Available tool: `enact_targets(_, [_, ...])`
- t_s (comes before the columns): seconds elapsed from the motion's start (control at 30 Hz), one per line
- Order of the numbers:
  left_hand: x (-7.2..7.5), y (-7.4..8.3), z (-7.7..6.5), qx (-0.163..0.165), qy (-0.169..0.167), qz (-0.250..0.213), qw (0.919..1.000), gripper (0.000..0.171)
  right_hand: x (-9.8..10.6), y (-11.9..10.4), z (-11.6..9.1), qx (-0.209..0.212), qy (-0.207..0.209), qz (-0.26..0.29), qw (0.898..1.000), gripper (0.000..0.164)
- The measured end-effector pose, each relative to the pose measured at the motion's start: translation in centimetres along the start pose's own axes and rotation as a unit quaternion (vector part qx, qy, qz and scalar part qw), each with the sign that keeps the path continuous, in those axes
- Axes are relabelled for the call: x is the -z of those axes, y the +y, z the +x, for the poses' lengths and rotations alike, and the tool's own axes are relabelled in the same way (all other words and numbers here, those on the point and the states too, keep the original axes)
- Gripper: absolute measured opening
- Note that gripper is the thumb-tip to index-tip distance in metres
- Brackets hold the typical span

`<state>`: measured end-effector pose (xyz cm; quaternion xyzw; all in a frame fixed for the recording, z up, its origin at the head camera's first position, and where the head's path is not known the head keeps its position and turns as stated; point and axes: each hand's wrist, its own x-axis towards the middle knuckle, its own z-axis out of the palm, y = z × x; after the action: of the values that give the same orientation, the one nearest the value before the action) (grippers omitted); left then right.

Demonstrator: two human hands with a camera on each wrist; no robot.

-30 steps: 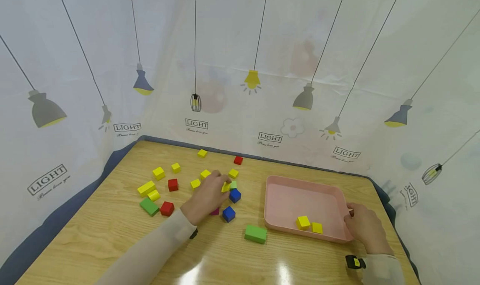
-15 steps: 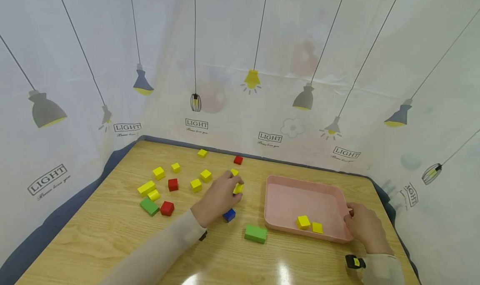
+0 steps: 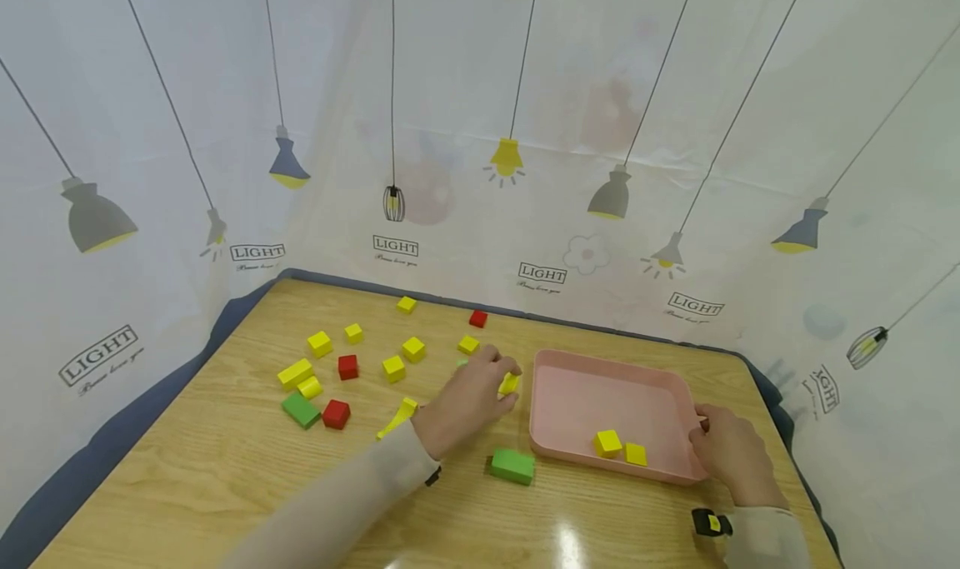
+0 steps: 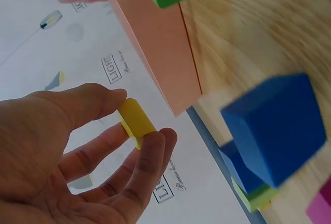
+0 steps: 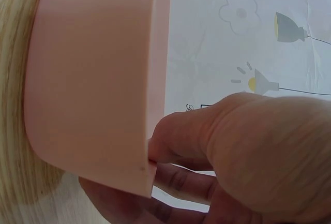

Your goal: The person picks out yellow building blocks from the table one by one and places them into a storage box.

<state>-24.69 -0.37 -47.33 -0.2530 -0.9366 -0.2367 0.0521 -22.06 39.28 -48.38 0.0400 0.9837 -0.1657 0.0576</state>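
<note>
My left hand (image 3: pixel 468 398) pinches a small yellow block (image 4: pixel 137 120) between thumb and fingertips, just left of the pink tray (image 3: pixel 536 402). In the left wrist view, that block is held up off the table. My right hand (image 3: pixel 735 452) grips the tray's right rim, thumb over the edge and fingers underneath, as the right wrist view shows. Two yellow blocks (image 3: pixel 607 443) lie inside the tray near its front wall. Below the left hand, blue blocks (image 4: pixel 276 128) and part of a magenta block (image 4: pixel 321 206) show in the left wrist view; the arm hides them from the head view.
Several yellow blocks (image 3: pixel 414 350), red blocks (image 3: pixel 336 414) and a green block (image 3: pixel 301 410) are scattered across the table's left half. Another green block (image 3: pixel 513 466) lies before the tray's front left corner. A printed curtain (image 3: pixel 465 136) hangs behind the table.
My left hand has moved right toward the tray, carrying the yellow block. A long yellow block beside the left wrist has come into sight. My right hand and the tray have stayed put.
</note>
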Motion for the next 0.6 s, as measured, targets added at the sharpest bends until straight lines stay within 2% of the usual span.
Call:
enact_targets(0.13, [-0.6,1.2,0.3,-0.009,-0.012,-0.020,0.9997,0.035,0.0,0.0,-0.1,0.003,0.002,0.000,1.000,0.049])
enact_targets(0.27, [-1.5,2.4,0.7,-0.003,-0.032,-0.043,0.9986,0.034,0.1,0.0,-0.2,0.006,0.003,0.000,1.000,0.048])
enact_targets(0.6, [-3.7,5.0,1.3,-0.006,-0.056,-0.027,0.9980,0.036,0.2,-0.3,-0.1,-0.005,-0.004,0.003,1.000,0.049])
